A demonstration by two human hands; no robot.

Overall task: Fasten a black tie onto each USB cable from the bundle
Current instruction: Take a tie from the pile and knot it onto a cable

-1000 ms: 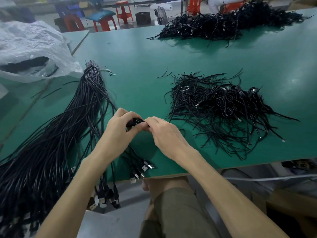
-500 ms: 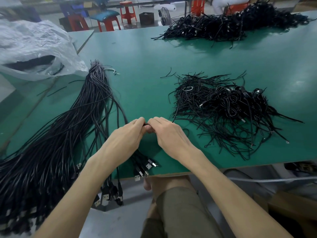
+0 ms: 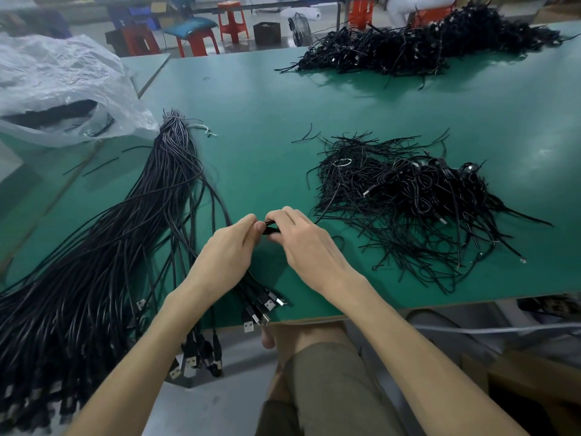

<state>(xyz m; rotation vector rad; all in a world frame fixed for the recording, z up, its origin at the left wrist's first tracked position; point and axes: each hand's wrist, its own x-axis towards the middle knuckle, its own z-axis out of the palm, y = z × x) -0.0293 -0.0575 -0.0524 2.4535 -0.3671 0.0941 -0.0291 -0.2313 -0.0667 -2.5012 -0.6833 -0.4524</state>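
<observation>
**Both grips pinch one black strand above the green counter**

Nearest, at 6 o'clock, the person's knee (image 3: 323, 372) in olive shorts sits below the near edge of the counter (image 3: 267, 121). On that edge a handful of USB plugs (image 3: 264, 306) lie fanned out just beside the left forearm. More hanging plugs (image 3: 195, 360) dangle over the edge at 7 o'clock.

Just beyond, the left grip (image 3: 223, 256) and the right grip (image 3: 301, 243) meet over the counter, fingertips almost touching. Each is clamped on the same short black strand (image 3: 271, 227), thumb against curled fingers. Only a small part of it shows between the two hands. I cannot tell whether it is a tie, a folded stretch of cable, or both.

At 9 o'clock from the hands lies the bundle of USB cables (image 3: 110, 247). It is broad at the 7 o'clock corner and tapers to a gathered end at 11 o'clock. A few cables peel away from it and run under the left hand to the fanned plugs.

At 3 o'clock, near the right grip, spreads a loose heap of black ties (image 3: 408, 209) mixed with coiled cables.

Farther off, a crumpled clear plastic bag (image 3: 63, 89) sits at 10 o'clock. A second cable heap (image 3: 424, 42) lies along the far edge at 1 o'clock. Past the counter at 12 o'clock stand red stools (image 3: 229, 23).
</observation>
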